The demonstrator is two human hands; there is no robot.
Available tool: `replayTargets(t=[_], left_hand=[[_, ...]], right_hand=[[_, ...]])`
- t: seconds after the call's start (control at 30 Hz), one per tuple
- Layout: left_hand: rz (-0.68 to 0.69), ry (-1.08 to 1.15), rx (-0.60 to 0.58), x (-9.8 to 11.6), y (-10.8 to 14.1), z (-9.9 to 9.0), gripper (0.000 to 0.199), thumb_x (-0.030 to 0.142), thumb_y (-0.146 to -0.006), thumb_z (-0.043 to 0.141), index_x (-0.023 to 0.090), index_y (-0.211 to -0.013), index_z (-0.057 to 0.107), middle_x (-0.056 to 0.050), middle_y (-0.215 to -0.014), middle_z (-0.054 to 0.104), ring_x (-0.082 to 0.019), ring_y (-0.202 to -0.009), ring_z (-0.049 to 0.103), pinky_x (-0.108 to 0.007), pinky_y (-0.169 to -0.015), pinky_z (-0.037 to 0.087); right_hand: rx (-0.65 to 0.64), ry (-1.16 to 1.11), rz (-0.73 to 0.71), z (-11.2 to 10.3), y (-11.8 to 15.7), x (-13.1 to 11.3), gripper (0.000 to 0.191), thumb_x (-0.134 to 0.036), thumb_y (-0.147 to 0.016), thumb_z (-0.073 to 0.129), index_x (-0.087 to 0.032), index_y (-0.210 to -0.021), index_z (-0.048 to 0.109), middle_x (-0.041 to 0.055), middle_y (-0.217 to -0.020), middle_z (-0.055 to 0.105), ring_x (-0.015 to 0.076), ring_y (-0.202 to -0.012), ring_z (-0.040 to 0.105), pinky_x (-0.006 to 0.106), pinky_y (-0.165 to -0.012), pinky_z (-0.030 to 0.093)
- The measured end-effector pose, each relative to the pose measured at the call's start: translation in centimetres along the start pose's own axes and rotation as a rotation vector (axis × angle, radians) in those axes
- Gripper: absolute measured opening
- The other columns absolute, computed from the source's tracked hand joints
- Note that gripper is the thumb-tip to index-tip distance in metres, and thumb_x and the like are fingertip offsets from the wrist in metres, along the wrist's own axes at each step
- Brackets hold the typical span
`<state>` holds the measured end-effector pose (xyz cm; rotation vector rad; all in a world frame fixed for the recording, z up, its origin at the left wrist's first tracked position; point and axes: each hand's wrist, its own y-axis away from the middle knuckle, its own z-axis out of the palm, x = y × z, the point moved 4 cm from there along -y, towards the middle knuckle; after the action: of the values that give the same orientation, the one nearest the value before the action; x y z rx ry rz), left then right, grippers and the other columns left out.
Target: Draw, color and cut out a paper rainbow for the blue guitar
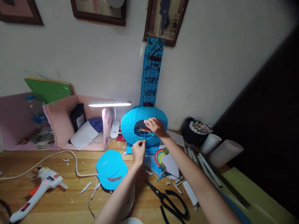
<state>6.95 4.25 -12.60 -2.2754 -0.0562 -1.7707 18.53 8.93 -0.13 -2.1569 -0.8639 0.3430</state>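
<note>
A blue guitar-shaped craft (128, 119) stands upright against the wall, with a dark oval hole in its round body. Its long neck (153, 73) carries dark drawn patterns. A small rainbow piece (143, 129) shows inside the hole. My right hand (155, 126) is at the hole's upper right edge, its fingers pinched on a thin pale strand that runs down across the hole. Just below the hole, my left hand (139, 151) pinches the lower part of this strand. Both hands are close to the front of the blue body.
Black scissors (167, 200) lie at front centre among paper scraps, a white glue gun (38, 193) at the left. Blue cut-outs (111, 169) and a paper rainbow (160, 158) flank my arms. Behind are a lit lamp (109, 103), pink boxes (62, 124) and a black marker holder (190, 135).
</note>
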Motion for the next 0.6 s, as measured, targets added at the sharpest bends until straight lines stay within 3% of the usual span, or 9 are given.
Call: replayTargets(t=[0.4, 0.6], left_hand=[[0.009, 0.0, -0.03, -0.3, -0.7, 0.0, 0.026, 0.034, -0.09, 0.056, 0.015, -0.109, 0.059, -0.006, -0.106, 0.062, -0.018, -0.088, 0.063, -0.037, -0.075, 0.054], [0.081, -0.023, -0.037, 0.4, -0.8, -0.6, 0.027, 0.034, -0.091, 0.056, 0.015, -0.109, 0.058, -0.006, -0.107, 0.062, -0.019, -0.089, 0.063, -0.037, -0.077, 0.054]], right_hand=[[0.022, -0.068, 0.021, -0.2, -0.2, 0.2, 0.02, -0.032, -0.093, 0.052, -0.016, -0.102, 0.062, 0.0056, -0.103, 0.064, 0.0173, -0.091, 0.062, 0.039, -0.083, 0.052], [0.174, -0.182, 0.115, -2.2, 0.8, 0.2, 0.014, -0.032, -0.09, 0.056, -0.022, -0.094, 0.064, 0.0076, -0.093, 0.065, 0.0219, -0.094, 0.061, 0.041, -0.088, 0.049]])
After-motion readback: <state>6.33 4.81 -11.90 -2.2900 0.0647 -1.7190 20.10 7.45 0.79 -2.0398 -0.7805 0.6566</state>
